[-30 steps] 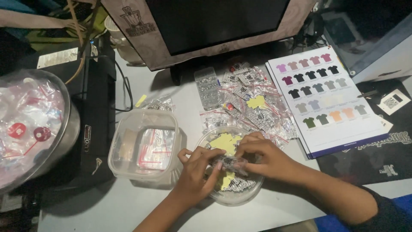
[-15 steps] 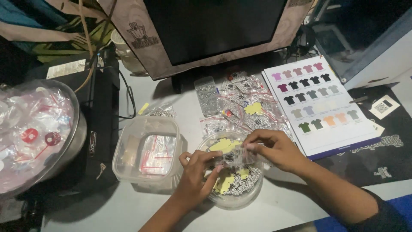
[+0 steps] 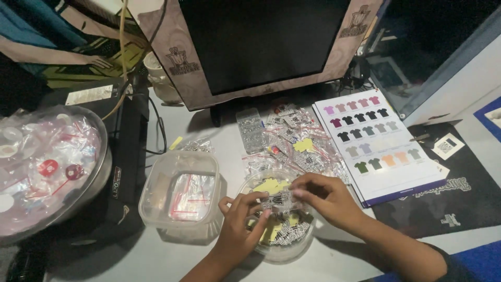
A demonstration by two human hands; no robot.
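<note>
Your left hand (image 3: pixel 241 225) and right hand (image 3: pixel 324 199) meet over the round clear bowl (image 3: pixel 305 244) at the front of the table (image 3: pixel 156 258), and the fingers of both are closed on one small clear packet (image 3: pixel 280 200), pinching it from either end just above the bowl's contents. Hold it by the edges as you do now, so the black-and-white piece inside stays readable, and keep it low over the bowl so anything that slips falls back in rather than onto the table.

The bowl holds a heap of black-and-white printed pieces mixed with pale yellow slips (image 3: pixel 270 185); how deep the heap goes cannot be told. Just to its left, nearly touching, stands a square clear tub (image 3: pixel 156 209) with a few flat bags with red strips lying at the bottom. Behind the bowl a loose pile of small bags (image 3: pixel 292 143) is spread on the table, with a narrow clear box (image 3: pixel 250 129) at its left edge and a colour chart of shirts (image 3: pixel 377 141) to its right. Far left, a big metal basin (image 3: pixel 102 172) is full of plastic-wrapped items, some with red discs.
</note>
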